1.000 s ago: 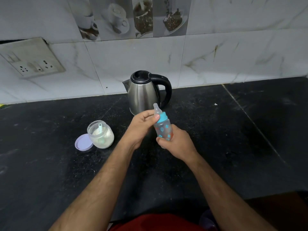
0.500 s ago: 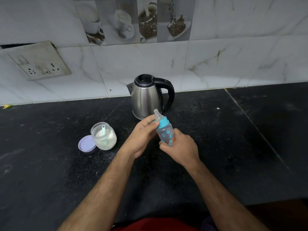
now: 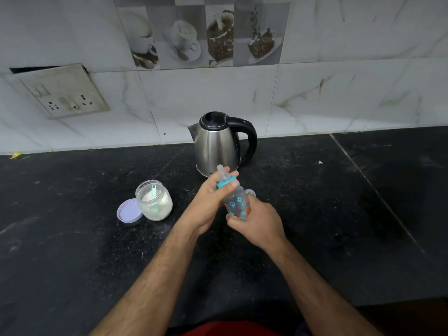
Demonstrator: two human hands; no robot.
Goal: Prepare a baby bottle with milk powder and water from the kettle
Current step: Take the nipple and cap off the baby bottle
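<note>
Right hand (image 3: 257, 221) wraps its curled fingers round the lower body of the small clear plastic baby bottle printed with teal and red leaf shapes (image 3: 236, 206), holding it off the black speckled stone bench (image 3: 315, 214) and tilted so the top leans away toward the wall; the left hand (image 3: 208, 204) comes in from the other side, its thumb and fingers pinched round the teal screw collar (image 3: 226, 184) beneath the clear silicone teat (image 3: 222, 172); one hand steadying the body while the other takes the collar suits twisting the top, and I judge the top is being unscrewed so the bottle can be filled, though the direction of the turn cannot be read here; the bottle looks to hold no milk or water, though the print and the fingers hide much of it.

Just beyond the hands stands the brushed-steel electric kettle with black lid and black handle (image 3: 217, 144), lid down, spout toward the left, handle toward the right where the right hand could take it; its water level is hidden. To the left sits the squat clear jar (image 3: 155, 202), open, partly filled with white milk powder, a pale teal scoop (image 3: 153, 190) standing in it; its round lilac lid (image 3: 129, 210) lies flat on the bench, touching the jar's left side, so the powder is ready to spoon out once the bottle's neck is clear.
</note>
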